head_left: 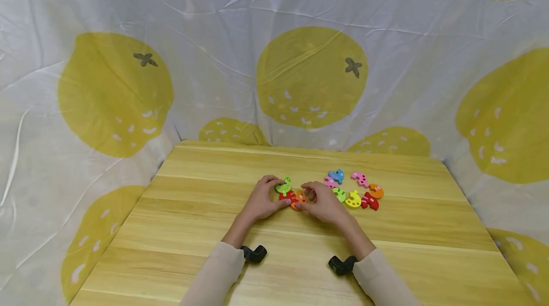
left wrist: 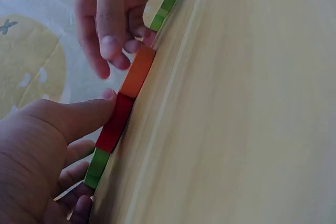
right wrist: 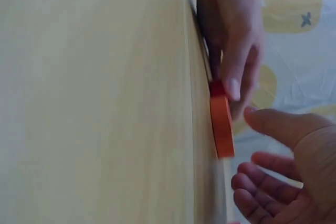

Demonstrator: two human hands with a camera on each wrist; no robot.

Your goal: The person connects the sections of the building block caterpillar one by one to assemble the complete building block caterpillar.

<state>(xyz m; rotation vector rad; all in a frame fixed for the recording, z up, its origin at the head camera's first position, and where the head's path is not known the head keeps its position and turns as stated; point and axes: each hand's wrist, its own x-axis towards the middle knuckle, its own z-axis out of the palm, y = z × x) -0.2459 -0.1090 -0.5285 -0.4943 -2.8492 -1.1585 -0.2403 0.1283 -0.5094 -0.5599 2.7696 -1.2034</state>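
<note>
Three puzzle pieces lie joined on the wooden table (head_left: 240, 172): a green head piece with a face (head_left: 283, 187), a striped red piece (head_left: 286, 195) and an orange piece (head_left: 298, 201). My left hand (head_left: 260, 201) holds the green and red pieces, its thumb on the red one and its fingers round the far side of the green one, as the left wrist view shows. Beside the orange piece hovers my right hand (head_left: 328, 205); in the right wrist view its thumb and loosely bent fingers (right wrist: 268, 182) stand apart from the piece and grip nothing.
To the right lie several more pieces: blue (head_left: 336, 175), pink (head_left: 330, 182), green (head_left: 339, 195), yellow (head_left: 353, 199), red (head_left: 370, 201), orange (head_left: 376, 191) and another pink one (head_left: 359, 179). A lemon-print cloth (head_left: 214, 72) hangs behind the table.
</note>
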